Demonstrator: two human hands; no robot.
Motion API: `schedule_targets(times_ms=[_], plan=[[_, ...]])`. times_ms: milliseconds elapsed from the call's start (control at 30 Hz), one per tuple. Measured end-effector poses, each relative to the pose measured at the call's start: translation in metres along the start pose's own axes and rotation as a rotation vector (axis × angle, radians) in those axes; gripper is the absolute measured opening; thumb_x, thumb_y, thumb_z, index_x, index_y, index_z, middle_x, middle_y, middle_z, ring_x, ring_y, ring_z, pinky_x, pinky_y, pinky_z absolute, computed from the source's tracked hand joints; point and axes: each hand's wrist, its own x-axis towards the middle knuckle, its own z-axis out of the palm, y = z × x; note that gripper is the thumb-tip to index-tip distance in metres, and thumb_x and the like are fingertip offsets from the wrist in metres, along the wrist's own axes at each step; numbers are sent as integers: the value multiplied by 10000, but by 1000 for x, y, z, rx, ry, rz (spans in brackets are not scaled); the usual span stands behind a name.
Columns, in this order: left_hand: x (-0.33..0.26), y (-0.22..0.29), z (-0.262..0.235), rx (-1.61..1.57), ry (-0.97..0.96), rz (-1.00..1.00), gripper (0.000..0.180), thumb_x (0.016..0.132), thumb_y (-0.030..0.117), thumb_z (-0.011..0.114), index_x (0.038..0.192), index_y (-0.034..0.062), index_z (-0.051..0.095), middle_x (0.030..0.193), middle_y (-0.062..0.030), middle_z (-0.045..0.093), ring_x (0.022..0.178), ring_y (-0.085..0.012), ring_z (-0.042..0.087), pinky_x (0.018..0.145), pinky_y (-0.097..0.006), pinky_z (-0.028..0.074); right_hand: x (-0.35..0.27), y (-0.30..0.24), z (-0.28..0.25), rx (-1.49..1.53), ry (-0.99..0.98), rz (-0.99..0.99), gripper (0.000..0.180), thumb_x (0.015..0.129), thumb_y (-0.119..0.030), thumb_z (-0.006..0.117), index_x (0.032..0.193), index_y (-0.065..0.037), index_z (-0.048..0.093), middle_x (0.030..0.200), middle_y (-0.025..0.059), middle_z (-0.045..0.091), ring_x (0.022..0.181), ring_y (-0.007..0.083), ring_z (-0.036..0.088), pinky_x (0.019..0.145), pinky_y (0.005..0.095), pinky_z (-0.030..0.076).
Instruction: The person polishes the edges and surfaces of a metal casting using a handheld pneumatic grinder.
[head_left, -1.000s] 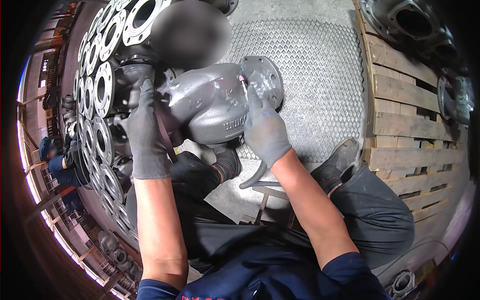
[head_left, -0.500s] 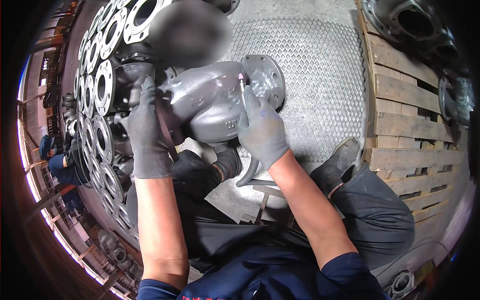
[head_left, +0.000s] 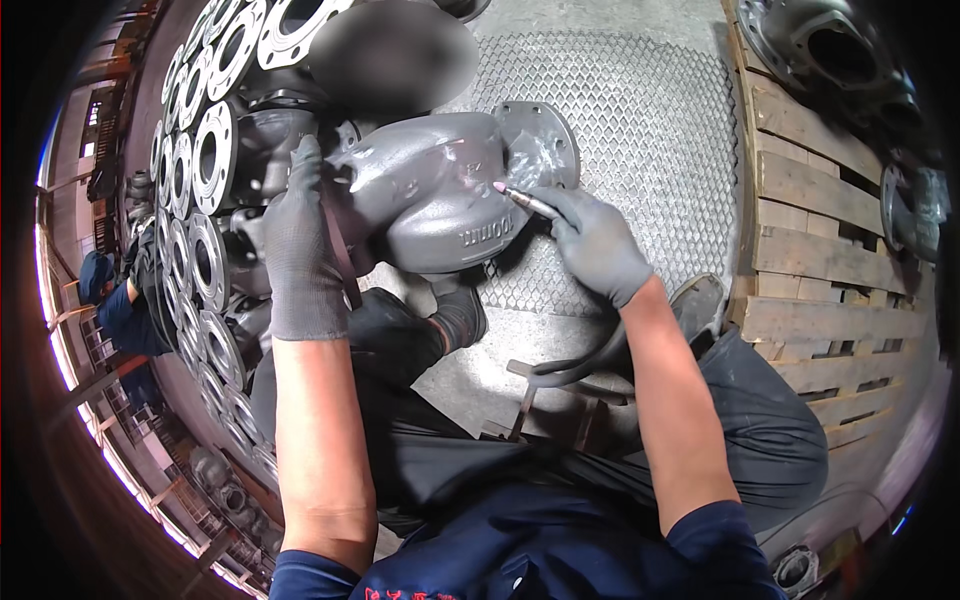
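Since a second ago the right hand point(head_left: 598, 243) has slid down off the top of the valve body point(head_left: 430, 190) to its right side, and the tool point(head_left: 522, 199) in it now points left at the casting instead of up along it. The left hand point(head_left: 300, 245) has stayed on the valve's left end.

Both hands wear grey gloves. The right hand is closed around the slim pen-like tool, whose pinkish tip touches the grey casting just below the flange point(head_left: 540, 145). A dark hose point(head_left: 585, 360) hangs from under that hand toward the lap. The left hand lies flat, fingers up, pressed against the valve's left end, beside a brown strap point(head_left: 340, 250); whether it grips anything I cannot tell.

The valve sits in front of the person, above a black boot point(head_left: 400, 330), over a mesh mat point(head_left: 640, 150). Rows of flanged castings point(head_left: 205, 200) stand to the left. A wooden pallet point(head_left: 830, 250) with more castings point(head_left: 820, 45) lies to the right. Another person in blue point(head_left: 115, 310) crouches at far left.
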Motion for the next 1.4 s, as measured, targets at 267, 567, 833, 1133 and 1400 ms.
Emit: schedule_targets(times_ms=[267,567,833,1133,1400], plan=[[10,-10,-2,-80,-34,100,528,1000,456,777,1184,-37,727,1030,-93,761,848,-135,706,704,-263,562,23,6,-12,-146,-157,-182,459,924,33,621,1353,-115,693,1266,179,715,1173,398,673,1058,444,531],[0,3,4,-41,-28,28,541,1023,434,753,1263,-46,690,1058,-90,747,833,-142,695,698,-268,557,36,3,-17,-175,-214,-24,451,907,80,574,1293,-96,729,1250,185,735,1169,397,690,1052,426,534],[-17,16,12,-97,-27,-55,423,1017,410,770,1073,-4,702,924,-53,682,785,-150,652,701,-321,560,45,-10,-11,-102,-124,-203,421,930,56,598,1300,-101,723,1214,191,730,1142,400,684,1017,446,541],[-14,12,13,-156,-7,-40,433,1030,421,752,1078,-4,681,896,-12,628,766,-122,602,730,-307,558,50,-33,-1,-97,47,-225,378,933,29,638,1291,-68,712,1218,191,709,1141,409,669,1008,463,540],[-13,10,13,-113,27,-76,439,1032,447,740,993,14,677,846,14,581,725,-99,545,681,-283,505,53,-36,-7,-181,-27,-209,395,934,10,621,1315,-66,690,1298,192,693,1168,409,670,1022,473,537]])
